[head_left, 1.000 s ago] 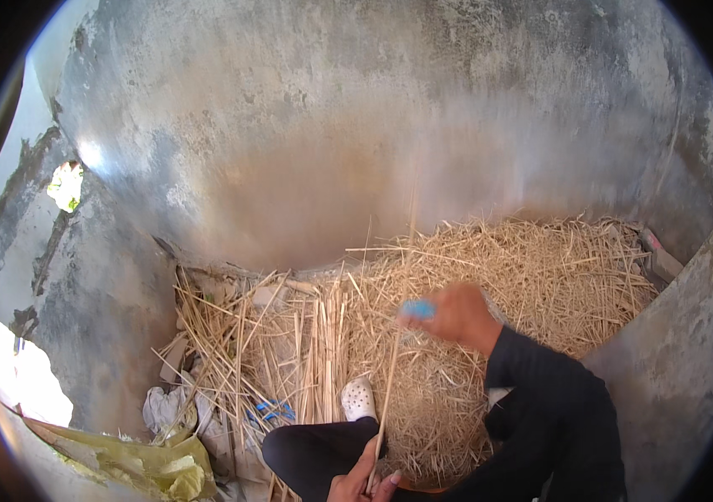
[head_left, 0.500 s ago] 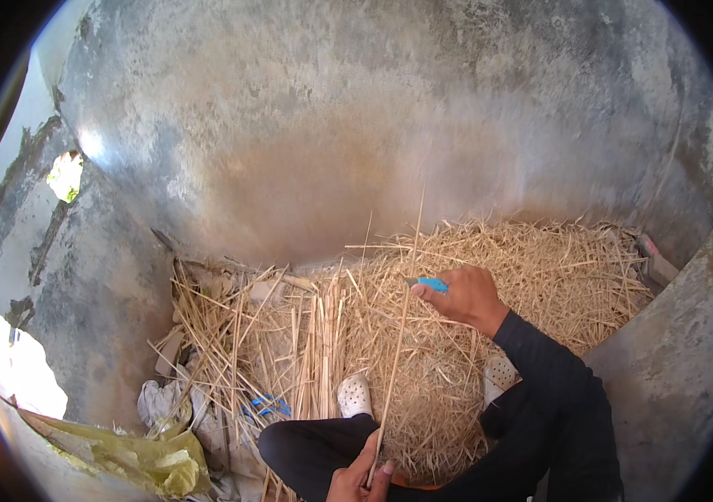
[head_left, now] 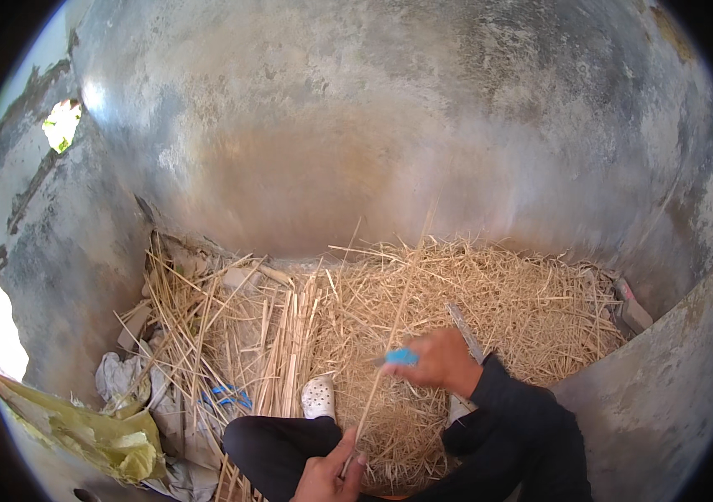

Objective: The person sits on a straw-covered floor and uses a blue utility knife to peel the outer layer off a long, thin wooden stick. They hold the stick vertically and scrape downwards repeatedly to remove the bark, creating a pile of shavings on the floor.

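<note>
My left hand (head_left: 331, 477), low in the view, pinches the near end of a long thin bamboo-like strip (head_left: 372, 389). The strip slants up and away past my right hand, toward the wall. My right hand (head_left: 436, 361) is closed around a small blue-handled knife (head_left: 402, 357), somewhat blurred. Its short dark tip lies against the strip, partway along it. Pale shavings (head_left: 523, 309) cover the ground under both hands. A flat grey piece (head_left: 463, 328) shows just beyond my right hand; its lower end is hidden.
Split strips (head_left: 285, 351) lie in a bundle left of my white clog (head_left: 319, 396), with loose sticks (head_left: 185, 309) farther left. A yellowish sheet (head_left: 80, 431) and grey cloth (head_left: 118, 376) lie at lower left. A concrete wall (head_left: 331, 125) rises behind; a brick-like block (head_left: 634, 315) sits at right.
My right hand has drawn the knife nearer along the strip, toward my left hand. The flat grey piece now shows beyond it. My left hand keeps its hold; the whole view has shifted slightly.
</note>
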`<state>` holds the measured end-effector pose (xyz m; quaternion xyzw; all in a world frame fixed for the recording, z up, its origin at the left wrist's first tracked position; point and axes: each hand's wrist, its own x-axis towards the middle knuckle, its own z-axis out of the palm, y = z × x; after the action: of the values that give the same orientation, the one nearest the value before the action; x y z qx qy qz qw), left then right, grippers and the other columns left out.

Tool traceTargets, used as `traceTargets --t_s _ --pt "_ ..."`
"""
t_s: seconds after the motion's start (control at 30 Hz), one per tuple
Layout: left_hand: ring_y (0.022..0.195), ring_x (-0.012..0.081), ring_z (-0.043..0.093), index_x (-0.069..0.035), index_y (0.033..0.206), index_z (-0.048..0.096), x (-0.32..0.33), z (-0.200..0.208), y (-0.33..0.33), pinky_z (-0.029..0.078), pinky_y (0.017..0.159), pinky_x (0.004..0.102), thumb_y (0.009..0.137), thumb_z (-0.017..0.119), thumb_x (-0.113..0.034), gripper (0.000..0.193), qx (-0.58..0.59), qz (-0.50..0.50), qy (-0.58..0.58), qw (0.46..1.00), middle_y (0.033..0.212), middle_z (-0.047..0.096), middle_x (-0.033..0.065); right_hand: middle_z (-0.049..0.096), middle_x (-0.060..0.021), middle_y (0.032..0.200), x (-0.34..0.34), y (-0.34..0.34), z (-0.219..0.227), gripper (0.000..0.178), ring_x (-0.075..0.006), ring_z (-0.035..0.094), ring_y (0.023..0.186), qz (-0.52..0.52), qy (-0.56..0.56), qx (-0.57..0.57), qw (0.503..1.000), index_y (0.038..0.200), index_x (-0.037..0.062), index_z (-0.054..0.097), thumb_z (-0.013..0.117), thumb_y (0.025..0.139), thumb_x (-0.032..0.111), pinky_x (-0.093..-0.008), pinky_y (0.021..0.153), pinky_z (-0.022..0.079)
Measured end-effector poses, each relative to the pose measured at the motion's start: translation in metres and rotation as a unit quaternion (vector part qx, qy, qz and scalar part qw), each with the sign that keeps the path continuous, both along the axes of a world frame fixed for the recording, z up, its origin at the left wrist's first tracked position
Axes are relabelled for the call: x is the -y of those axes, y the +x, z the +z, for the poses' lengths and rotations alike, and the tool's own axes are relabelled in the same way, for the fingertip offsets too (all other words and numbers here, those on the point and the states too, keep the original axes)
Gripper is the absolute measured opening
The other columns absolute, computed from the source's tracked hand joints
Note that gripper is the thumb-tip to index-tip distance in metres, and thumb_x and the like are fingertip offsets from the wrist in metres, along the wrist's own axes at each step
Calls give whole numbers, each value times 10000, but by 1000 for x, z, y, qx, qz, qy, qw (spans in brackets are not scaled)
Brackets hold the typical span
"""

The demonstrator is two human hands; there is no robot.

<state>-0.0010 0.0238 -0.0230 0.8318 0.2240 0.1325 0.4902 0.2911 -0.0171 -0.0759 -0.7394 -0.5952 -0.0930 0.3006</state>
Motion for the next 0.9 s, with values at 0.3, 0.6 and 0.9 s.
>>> traceTargets --t_s 0.3,0.6,0.9 --pt "485 240 544 39 1297 472 -12 -29 -21 444 485 308 909 543 -111 422 22 -37 -5 999 656 501 223 505 -44 424 2 55 0 686 -219 517 382 -127 -64 -34 989 606 126 671 449 811 742 -348 392 398" --pt "389 160 499 49 1328 436 -66 -68 14 391 420 287 911 538 -67 445 33 -108 -14 994 499 443 135 461 -36 411 -1 28 3 662 -205 499 360 -31 2 113 993 492 130 552 551 741 743 -350 372 378" --pt "398 238 551 69 1308 445 -52 -50 24 424 428 332 892 553 -70 451 33 -71 -8 997 503 457 186 477 -37 397 -7 65 0 684 -191 505 337 -113 30 140 983 485 123 547 545 729 762 -325 344 370"
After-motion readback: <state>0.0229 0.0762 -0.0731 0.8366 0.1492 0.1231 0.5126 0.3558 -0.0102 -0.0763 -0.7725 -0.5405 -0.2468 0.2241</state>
